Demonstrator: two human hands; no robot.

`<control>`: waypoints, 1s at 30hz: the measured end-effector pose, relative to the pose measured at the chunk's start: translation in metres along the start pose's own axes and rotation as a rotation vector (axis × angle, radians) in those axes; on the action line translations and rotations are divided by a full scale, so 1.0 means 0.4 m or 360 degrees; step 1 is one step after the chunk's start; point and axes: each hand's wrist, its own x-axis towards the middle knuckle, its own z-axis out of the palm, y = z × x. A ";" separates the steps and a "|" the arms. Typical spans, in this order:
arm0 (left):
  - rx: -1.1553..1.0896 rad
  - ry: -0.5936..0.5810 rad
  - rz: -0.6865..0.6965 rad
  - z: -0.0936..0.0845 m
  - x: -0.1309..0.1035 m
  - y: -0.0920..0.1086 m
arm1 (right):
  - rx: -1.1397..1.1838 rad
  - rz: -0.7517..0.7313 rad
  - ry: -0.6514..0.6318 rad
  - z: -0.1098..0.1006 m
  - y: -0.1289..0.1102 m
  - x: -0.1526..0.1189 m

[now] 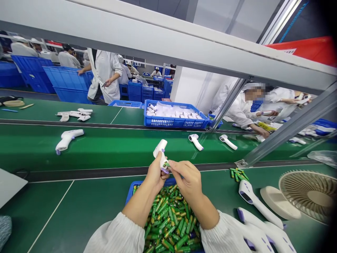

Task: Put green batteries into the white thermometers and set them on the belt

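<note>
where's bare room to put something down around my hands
The widest bare patch is the green bench between the blue battery bin and the white panel. The belt is bare between the lone white device and your left hand. Right of the bin is crowded: loose batteries, white devices, fan.

Blue crates [67,84] stand beyond 1 long green conveyor belt [126,147].

Batteries [171,218] fill a bin [130,193] toward the tabletop's [92,211] near edge. Rightward lie thermometers [246,192], a loose battery pile [238,174] behind them, then a fan [319,197]. Beyond the far edge: a belt [126,147] bearing spaced devices [68,139], then a basket [171,122].
</note>
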 end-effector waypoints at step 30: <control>0.0381 0.0155 0.0105 0.033 -0.034 0.006 | 0.0666 0.0820 -0.0053 0.040 0.004 -0.033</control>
